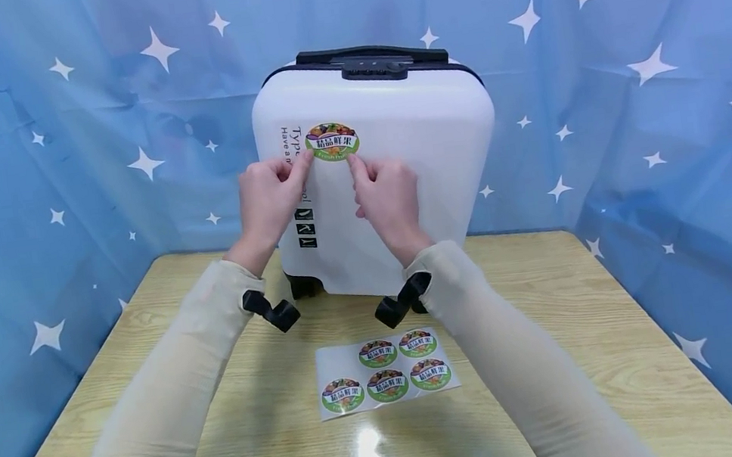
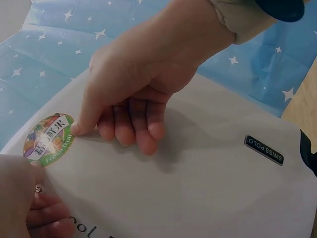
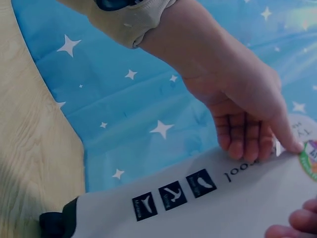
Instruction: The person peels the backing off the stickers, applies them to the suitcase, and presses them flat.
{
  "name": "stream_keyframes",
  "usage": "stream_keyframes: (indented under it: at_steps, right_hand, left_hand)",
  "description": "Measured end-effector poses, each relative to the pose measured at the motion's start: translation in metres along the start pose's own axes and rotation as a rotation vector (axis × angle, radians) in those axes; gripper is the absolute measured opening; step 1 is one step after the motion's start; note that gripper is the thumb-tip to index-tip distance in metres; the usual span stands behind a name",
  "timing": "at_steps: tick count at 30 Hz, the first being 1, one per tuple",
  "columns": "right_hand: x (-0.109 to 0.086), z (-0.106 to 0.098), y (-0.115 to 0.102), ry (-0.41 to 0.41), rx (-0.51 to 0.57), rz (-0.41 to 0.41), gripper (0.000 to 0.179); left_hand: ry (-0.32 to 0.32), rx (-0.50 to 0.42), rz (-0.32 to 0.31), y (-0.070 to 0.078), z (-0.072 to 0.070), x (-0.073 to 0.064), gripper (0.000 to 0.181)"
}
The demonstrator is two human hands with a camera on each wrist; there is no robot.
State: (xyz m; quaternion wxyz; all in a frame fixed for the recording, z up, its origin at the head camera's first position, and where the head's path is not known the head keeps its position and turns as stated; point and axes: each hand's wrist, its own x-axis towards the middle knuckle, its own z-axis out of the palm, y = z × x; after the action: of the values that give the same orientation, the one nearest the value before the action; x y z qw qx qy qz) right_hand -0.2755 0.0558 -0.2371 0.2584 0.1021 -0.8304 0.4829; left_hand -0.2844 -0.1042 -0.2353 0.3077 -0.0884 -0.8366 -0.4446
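Observation:
A round fruit sticker with a green border lies against the upper left front of the white suitcase. My left hand touches the sticker's lower left edge with its extended thumb, its other fingers loosely bent. From the lower right, my right hand sets its thumb tip at the sticker's edge. The left wrist view shows the right hand with bent fingers beside the thumb, near the suitcase surface. In the right wrist view, the left hand's thumb meets the sticker.
A sticker sheet with several matching stickers lies on the wooden table in front of the suitcase. The suitcase stands upright, its black handle on top. Blue star-patterned curtains enclose the back and sides.

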Motion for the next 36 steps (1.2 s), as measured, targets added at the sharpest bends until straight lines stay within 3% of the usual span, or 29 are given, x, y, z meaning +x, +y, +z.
stream_keyframes:
  at_steps: [8, 14, 25, 36]
  right_hand:
    - [-0.012, 0.002, 0.009, 0.021, -0.026, -0.031, 0.039]
    - [-0.020, 0.000, 0.012, 0.050, -0.022, -0.043, 0.032]
    - [-0.031, -0.005, 0.018, 0.059, 0.026, -0.059, 0.034]
    - [-0.046, -0.006, 0.028, 0.048, 0.056, -0.094, 0.038]
  left_hand:
    - [-0.048, 0.002, 0.008, 0.000, 0.003, -0.011, 0.037]
    - [-0.059, -0.022, -0.003, 0.000, 0.004, -0.019, 0.034]
    - [-0.104, -0.138, -0.066, -0.009, 0.009, -0.031, 0.036]
    - [-0.150, -0.201, -0.068, -0.014, 0.012, -0.047, 0.035]
